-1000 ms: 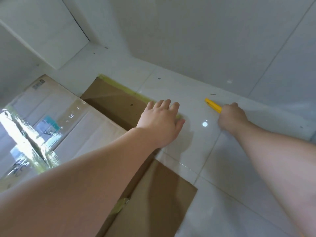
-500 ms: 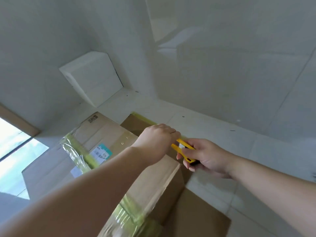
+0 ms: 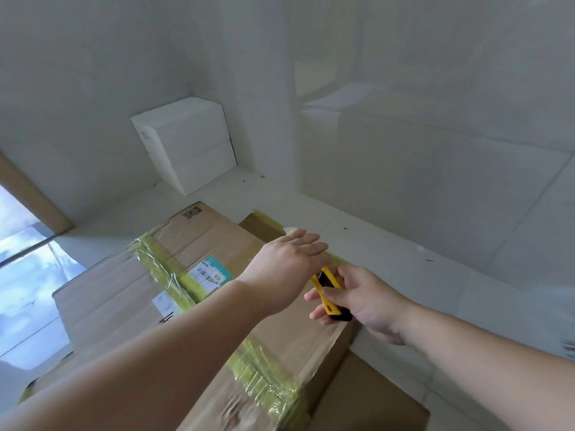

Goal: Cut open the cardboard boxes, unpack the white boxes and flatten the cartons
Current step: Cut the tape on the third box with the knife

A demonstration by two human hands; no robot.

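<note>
A sealed cardboard box (image 3: 214,244) wrapped in yellow-green tape and bearing a shipping label lies in front of me on the floor. My left hand (image 3: 286,265) hovers over its right top edge with fingers straight and held together. Just to the right, my right hand (image 3: 357,300) grips a yellow and black utility knife (image 3: 326,289), its tip pointing up toward my left hand. A flattened brown carton (image 3: 370,396) lies on the floor under and right of the box. A stack of white boxes (image 3: 186,144) stands in the far corner.
White tiled floor (image 3: 435,284) stretches to the right and meets white tiled walls close behind. A brown door frame (image 3: 31,194) and bright glass are at the left.
My right hand picked the knife up from the floor and brought it to the box edge. My left hand left the flat carton, rose over the box, and its fingers straightened. The view tilted up.
</note>
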